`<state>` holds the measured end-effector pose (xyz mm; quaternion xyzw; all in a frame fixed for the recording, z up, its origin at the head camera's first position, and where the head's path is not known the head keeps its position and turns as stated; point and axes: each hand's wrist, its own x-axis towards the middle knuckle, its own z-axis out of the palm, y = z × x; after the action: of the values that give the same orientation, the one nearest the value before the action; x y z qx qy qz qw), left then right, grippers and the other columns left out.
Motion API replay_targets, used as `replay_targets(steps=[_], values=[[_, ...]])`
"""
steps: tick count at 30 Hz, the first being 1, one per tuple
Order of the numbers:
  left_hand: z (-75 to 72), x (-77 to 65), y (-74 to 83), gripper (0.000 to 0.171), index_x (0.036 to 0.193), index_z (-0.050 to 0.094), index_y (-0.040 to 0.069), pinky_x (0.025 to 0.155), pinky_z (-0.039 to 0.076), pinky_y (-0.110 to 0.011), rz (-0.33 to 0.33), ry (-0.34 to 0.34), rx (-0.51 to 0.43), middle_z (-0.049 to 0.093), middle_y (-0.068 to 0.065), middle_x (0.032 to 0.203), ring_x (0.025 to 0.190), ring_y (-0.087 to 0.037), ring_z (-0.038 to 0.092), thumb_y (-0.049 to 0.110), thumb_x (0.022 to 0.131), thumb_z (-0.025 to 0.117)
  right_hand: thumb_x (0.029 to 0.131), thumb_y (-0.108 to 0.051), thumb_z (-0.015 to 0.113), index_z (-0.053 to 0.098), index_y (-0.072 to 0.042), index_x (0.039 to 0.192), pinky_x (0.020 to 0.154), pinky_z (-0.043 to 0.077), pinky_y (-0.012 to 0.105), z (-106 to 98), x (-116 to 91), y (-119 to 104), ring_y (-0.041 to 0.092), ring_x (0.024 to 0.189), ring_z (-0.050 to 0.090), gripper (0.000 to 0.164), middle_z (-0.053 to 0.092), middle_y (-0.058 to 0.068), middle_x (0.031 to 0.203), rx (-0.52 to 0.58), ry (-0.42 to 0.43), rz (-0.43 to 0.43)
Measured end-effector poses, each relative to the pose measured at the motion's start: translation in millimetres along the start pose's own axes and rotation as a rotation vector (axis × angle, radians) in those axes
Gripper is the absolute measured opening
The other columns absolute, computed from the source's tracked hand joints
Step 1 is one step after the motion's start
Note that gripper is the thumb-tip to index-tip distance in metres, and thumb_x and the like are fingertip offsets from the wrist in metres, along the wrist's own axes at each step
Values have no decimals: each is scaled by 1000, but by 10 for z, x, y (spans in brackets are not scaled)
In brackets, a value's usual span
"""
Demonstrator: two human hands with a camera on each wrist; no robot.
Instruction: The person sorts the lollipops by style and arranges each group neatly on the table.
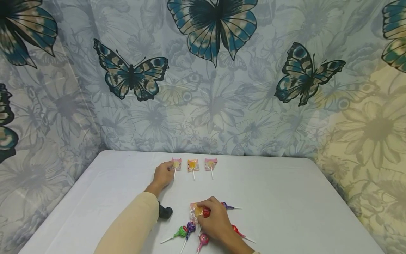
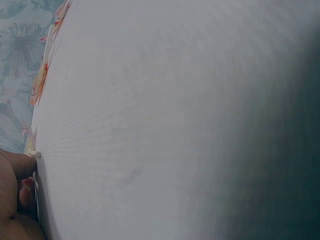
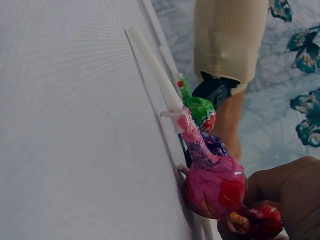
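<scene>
Three flat, square-wrapped lollipops (image 1: 193,165) row along far side of white table (image 1: 269,197), sticks toward person. Left hand (image 1: 162,175) touches leftmost; pinch or not, cannot tell. Right hand (image 1: 215,219) pinches yellow, pink-edged clear-wrapped lollipop (image 1: 194,213), nearer person, right of left hand; long axis fore-and-aft, stick pointing personward.

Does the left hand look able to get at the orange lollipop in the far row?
Probably yes: the left hand is at the pink-wrapped lollipop beside the orange lollipop, and only that low-lying one seems to be between them.
</scene>
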<state>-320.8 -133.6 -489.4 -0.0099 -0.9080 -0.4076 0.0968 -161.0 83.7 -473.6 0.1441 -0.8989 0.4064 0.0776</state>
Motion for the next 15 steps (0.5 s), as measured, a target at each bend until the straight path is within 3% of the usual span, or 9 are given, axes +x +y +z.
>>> replay_targets(steps=[15], values=[[-3, -6, -9, 38, 123, 62, -6, 96, 43, -44, 19, 12, 3, 60, -21, 125, 113, -36, 57, -3, 85, 60, 68, 0, 74, 75, -18, 97, 69, 46, 24, -21, 9, 1, 9, 81, 55, 35, 58, -13, 89, 62, 50, 6]])
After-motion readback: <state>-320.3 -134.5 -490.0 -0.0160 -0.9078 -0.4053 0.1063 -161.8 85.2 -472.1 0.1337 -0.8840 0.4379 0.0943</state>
